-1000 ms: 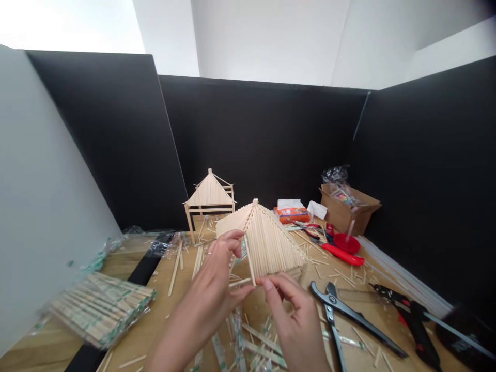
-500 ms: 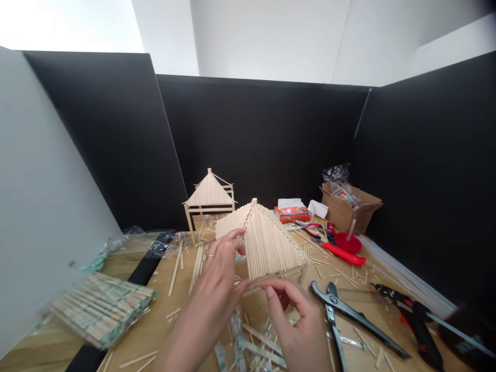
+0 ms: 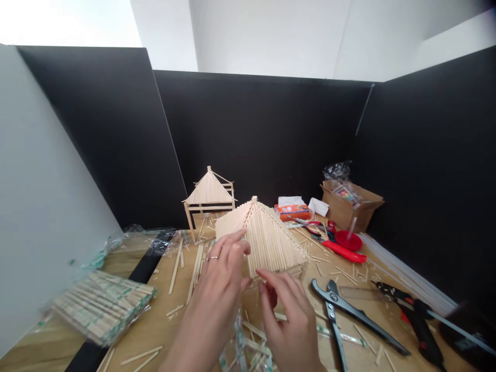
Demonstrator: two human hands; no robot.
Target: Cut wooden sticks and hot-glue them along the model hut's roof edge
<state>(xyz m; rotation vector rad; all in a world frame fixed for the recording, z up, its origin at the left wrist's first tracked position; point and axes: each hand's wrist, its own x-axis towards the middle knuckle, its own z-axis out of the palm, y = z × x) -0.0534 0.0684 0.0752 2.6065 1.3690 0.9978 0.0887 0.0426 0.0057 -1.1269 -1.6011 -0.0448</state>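
Note:
A model pavilion (image 3: 271, 243) with a pitched roof of pale wooden sticks stands in front of me. My left hand (image 3: 222, 274), a ring on one finger, is closed about the roof's near left corner, fingers bent over the slope and thumb below. At the roof's lower front edge, my right hand (image 3: 289, 310) has its index fingertip against the stick ends. Its thumb sits just under, and the other fingers curl in; anything small between them is hidden. Behind on the left stands a second stick pavilion (image 3: 209, 188), partly roofed, on legs.
Bundled sticks in plastic (image 3: 103, 307) lie left. On the right are grey-black cutters (image 3: 335, 299), a glue gun (image 3: 414, 315), red-handled pliers (image 3: 343, 251) and a red dish (image 3: 349, 239). A cardboard box (image 3: 349, 206) and orange tissue pack (image 3: 293, 212) stand behind. Loose sticks litter the table.
My right hand has shifted slightly left and up, its index fingertip now on the roof's lower edge. The left hand has stayed at the corner, its fingers slightly shifted.

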